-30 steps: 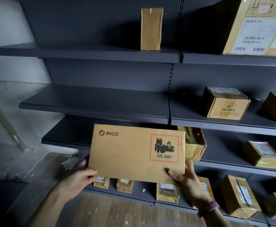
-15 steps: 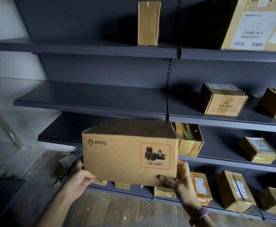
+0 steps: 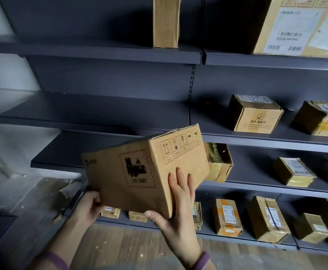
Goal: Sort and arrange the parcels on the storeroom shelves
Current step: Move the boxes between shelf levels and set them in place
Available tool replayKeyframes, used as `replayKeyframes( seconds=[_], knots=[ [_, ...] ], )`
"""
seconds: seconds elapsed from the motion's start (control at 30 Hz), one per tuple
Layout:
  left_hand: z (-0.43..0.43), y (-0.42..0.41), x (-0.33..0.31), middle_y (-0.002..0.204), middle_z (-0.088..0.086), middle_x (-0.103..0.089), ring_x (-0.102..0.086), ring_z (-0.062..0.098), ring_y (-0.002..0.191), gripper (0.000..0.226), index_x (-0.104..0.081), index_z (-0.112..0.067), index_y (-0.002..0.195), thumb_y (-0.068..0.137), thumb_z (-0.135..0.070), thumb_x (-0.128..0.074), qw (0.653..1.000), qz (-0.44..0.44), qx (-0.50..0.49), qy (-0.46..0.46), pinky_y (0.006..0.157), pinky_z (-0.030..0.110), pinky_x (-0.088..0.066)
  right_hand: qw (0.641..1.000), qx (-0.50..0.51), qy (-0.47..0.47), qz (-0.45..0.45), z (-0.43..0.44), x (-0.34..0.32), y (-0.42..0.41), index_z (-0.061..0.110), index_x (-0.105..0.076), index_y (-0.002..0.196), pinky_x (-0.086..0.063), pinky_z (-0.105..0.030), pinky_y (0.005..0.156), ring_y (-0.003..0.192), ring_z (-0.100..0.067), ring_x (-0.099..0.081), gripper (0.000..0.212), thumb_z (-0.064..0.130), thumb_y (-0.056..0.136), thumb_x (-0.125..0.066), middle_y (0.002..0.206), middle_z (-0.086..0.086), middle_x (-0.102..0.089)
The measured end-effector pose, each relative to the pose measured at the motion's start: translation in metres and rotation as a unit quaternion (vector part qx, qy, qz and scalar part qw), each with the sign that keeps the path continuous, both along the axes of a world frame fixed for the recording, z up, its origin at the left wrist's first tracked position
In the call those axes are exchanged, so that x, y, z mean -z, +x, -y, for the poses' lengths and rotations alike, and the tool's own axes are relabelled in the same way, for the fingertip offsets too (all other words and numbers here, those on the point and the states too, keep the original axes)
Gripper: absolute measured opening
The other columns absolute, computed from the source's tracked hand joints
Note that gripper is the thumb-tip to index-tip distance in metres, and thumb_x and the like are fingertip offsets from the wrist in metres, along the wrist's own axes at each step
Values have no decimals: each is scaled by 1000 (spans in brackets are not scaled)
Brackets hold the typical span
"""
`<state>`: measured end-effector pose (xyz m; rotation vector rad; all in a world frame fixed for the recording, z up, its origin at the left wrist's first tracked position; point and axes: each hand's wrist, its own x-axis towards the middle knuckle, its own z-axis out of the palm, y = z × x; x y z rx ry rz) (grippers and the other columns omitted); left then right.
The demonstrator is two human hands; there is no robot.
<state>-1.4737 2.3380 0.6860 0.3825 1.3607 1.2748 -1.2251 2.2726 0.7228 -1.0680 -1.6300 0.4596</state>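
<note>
Beyond, parcels (image 3: 254,115) dotted the shelves (image 3: 100,112) while the left hand (image 3: 90,207) gripped the box (image 3: 139,188), the right hand (image 3: 176,213) pressed flat against its side.

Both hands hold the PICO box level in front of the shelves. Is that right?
Not level: the head view shows the box tilted, its right end raised. Both hands do hold it in front of the shelves, the left hand at its lower left corner and the right hand at its right end.
</note>
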Motion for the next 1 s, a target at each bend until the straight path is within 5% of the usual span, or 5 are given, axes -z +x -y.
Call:
replayKeyframes(
  seconds=[0.23,0.4,0.53,0.67,1.0],
  knots=[
    [16,-35,8,120,27,-63,-56,47,115,22,-53,0,99,90,-8,-35,979,198,27,25,97,66,-40,921,-15,-147,-362,-31,16,59,38,-53,134,-52,-44,98,127,-24,-56,59,33,80,-77,137,1,-59],
    [15,-28,4,121,17,-63,-55,33,113,36,-55,-11,128,92,-12,-47,994,72,55,64,74,44,-56,858,-82,-229,-453,-48,34,96,21,-59,130,-48,-59,95,120,-36,-58,43,23,88,-65,131,-19,-61],
    [16,-24,11,147,14,-43,-42,40,133,47,-39,-22,145,100,-14,-48,996,7,77,47,97,63,-42,822,-122,-278,-481,-53,51,112,15,-52,135,-46,-57,98,127,-38,-52,47,30,91,-55,137,-20,-56],
    [30,-27,7,119,20,-66,-67,37,102,68,-68,-18,119,58,-38,-89,980,45,182,72,70,50,-57,745,-131,-351,-552,-52,74,114,17,-64,127,-56,-47,86,119,-31,-61,43,33,92,-44,133,-15,-61],
    [31,13,10,103,10,-74,-72,26,92,72,-59,-13,119,55,-31,-86,990,-81,103,48,76,46,-57,909,-40,-378,-170,-73,61,61,29,-40,144,-46,-54,101,121,-27,-58,48,47,99,-38,139,-5,-56]
  ],
)
